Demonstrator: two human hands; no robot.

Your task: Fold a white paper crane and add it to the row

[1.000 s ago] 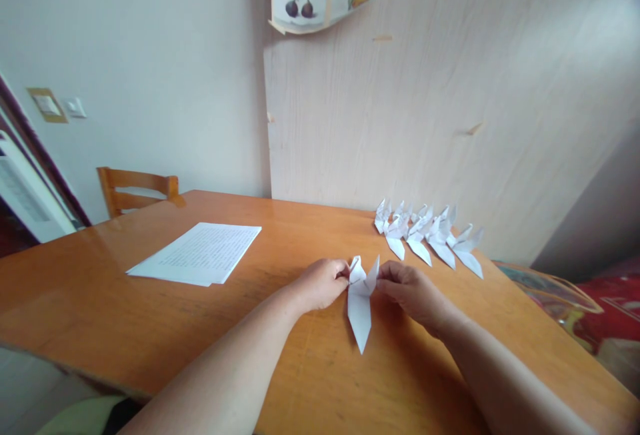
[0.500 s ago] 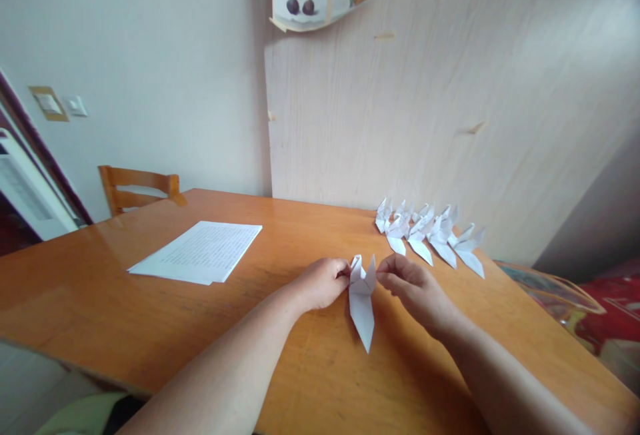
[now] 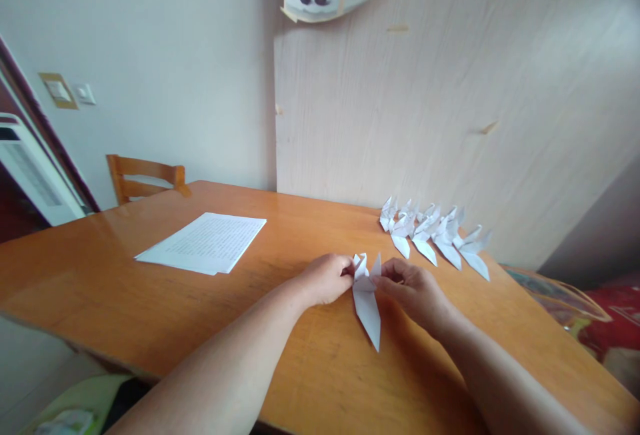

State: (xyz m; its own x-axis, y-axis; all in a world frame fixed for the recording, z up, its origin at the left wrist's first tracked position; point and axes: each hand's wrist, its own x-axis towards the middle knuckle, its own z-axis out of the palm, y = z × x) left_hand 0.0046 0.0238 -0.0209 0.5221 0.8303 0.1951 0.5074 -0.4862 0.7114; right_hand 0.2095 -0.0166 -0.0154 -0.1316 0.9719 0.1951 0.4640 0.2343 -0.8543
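Observation:
A white origami crane of folded paper stands on the table in front of me, one long pointed wing spread toward me. My left hand pinches its left side, with the fingertips partly hidden behind the paper. On the other side, my right hand is closed at the crane's upright right point, thumb and fingertips pressed together on the paper. More white paper cranes stand close together in a group at the back right of the table.
A stack of printed sheets lies on the left of the wooden table. Behind the table's far left corner stands a wooden chair. Beyond the right edge are a red item and a clear bag. A wall panel rises behind the cranes.
My right hand has moved in from just beside the crane and now touches its right point. The crane has turned slightly. The whole view has shifted a little.

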